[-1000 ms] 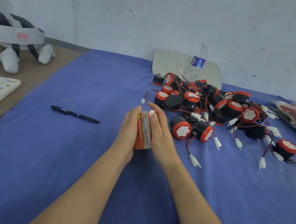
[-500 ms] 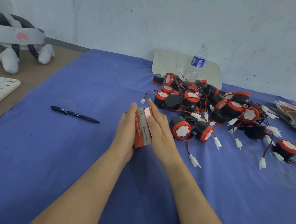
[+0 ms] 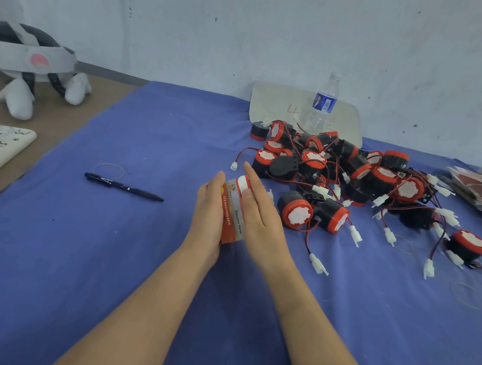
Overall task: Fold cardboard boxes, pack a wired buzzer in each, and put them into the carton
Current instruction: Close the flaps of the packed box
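Squaring the small red-and-grey cardboard box (image 3: 234, 211) between left hand (image 3: 209, 208) and right hand (image 3: 260, 218), straight fingers (image 3: 252, 178) pressed flat against it; next, likely fetching a black-and-red round wired buzzer (image 3: 297, 214).

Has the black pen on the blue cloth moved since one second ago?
No. The black pen lies in the same place as before, its clip end just below the rubber band, pointing the same way.

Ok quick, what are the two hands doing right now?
Left hand: open, flat against the small box.
Right hand: open, straight fingers pressing the box's other side.
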### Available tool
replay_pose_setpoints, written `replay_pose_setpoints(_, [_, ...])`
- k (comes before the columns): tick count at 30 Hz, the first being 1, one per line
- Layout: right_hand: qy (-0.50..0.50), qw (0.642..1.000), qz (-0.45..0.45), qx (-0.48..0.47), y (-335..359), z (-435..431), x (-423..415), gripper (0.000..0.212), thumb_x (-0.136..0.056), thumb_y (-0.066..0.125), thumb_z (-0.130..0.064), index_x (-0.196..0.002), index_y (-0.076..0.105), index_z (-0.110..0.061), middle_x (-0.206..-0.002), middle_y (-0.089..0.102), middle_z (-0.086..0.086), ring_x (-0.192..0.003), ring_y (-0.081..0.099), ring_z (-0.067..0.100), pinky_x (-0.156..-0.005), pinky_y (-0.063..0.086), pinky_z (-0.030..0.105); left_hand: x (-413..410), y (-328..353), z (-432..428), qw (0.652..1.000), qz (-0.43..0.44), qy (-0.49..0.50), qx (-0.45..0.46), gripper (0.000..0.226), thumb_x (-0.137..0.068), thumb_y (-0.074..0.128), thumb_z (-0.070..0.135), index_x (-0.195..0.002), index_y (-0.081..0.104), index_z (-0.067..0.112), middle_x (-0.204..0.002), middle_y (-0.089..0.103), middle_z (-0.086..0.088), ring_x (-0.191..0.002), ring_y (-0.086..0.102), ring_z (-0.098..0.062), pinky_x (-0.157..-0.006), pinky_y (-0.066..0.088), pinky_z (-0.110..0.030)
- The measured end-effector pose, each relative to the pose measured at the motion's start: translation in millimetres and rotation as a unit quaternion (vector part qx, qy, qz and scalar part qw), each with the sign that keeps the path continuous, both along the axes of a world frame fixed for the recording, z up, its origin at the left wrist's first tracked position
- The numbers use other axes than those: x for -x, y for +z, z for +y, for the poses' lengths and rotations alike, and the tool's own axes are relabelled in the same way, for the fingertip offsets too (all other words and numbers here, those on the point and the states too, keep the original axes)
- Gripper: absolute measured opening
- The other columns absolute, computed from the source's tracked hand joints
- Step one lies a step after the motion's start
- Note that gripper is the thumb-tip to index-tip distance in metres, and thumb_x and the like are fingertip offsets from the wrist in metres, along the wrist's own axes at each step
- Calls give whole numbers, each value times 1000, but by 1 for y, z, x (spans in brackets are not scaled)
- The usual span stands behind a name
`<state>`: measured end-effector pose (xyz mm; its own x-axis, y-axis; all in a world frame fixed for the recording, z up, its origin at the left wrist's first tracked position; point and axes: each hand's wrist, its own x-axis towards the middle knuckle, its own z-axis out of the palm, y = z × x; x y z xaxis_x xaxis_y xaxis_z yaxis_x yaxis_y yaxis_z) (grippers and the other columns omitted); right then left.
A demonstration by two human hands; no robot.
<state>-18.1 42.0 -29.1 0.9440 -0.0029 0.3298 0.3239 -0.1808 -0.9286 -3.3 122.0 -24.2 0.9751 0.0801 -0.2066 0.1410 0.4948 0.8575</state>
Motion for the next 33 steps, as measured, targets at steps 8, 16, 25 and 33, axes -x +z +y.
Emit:
replay_pose_setpoints(8, [-15, 1000, 16, 10, 3, 1, 2, 42, -104, 34, -18, -145, 39, -27, -147, 45, -4, -134, 41, 8, -113, 34, 33, -1, -2, 0, 1000, 4, -7, 2, 49, -94, 43, 52, -125, 57, 17, -116, 66, -10, -102, 66, -21, -90, 53, -41])
replay_pose_setpoints(16, [-21, 999, 20, 13, 0, 1, 0, 41, -104, 35, -24, -145, 39, -28, -144, 46, -8, -128, 42, -2, -98, 33, 5, -1, -3, -1, 1000, -2, 1, -5, 48, -92, 45, 56, -121, 59, 21, -116, 66, -7, -103, 66, -20, -93, 52, -43])
replay_pose_setpoints(25, [17, 999, 32, -29, 2, -3, -1, 43, -101, 41, -18, -142, 43, -29, -130, 54, -25, -119, 48, -13, -102, 41, 16, 4, -3, -1, 996, -90, -6, -29, 50, -82, 71, 38, -112, 55, 2, -90, 64, -6, -80, 66, -14, -62, 51, -26])
replay_pose_setpoints(33, [18, 999, -16, 36, 2, 4, 8, 33, -99, 48, -16, -131, 52, -20, -132, 56, -9, -119, 51, -1, -98, 43, 18, -1, 3, 15, 994, -30, 18, 99, 30, -85, 62, 40, -104, 62, 17, -91, 65, -4, -81, 66, -19, -57, 53, -28])
